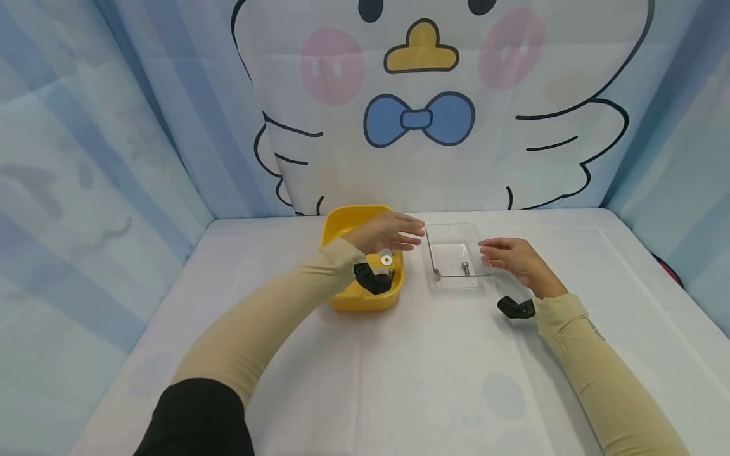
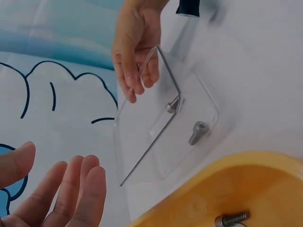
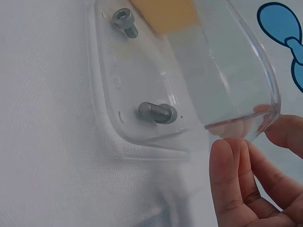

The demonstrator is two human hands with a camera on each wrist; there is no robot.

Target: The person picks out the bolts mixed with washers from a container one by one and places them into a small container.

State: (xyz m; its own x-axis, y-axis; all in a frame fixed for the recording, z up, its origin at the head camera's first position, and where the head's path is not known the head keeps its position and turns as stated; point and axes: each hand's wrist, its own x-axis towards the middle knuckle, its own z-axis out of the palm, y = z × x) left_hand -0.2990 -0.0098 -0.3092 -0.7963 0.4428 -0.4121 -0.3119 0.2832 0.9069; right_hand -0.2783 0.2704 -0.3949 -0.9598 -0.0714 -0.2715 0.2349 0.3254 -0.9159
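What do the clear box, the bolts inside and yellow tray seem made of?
Clear box: glossy, probably plastic; transparent with bright edge highlights.
Bolts: metal, perhaps steel; grey with a dull sheen.
Yellow tray: likely smooth plastic; opaque, evenly coloured, with a rounded rim.

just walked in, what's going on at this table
A person is working with both bare hands at a white-covered table. The right hand pinches the edge of a clear box, which has two bolts in it. The left hand holds nothing, its fingers reaching from above the yellow tub toward the box. Inside the tub are a washer and at least one more bolt.
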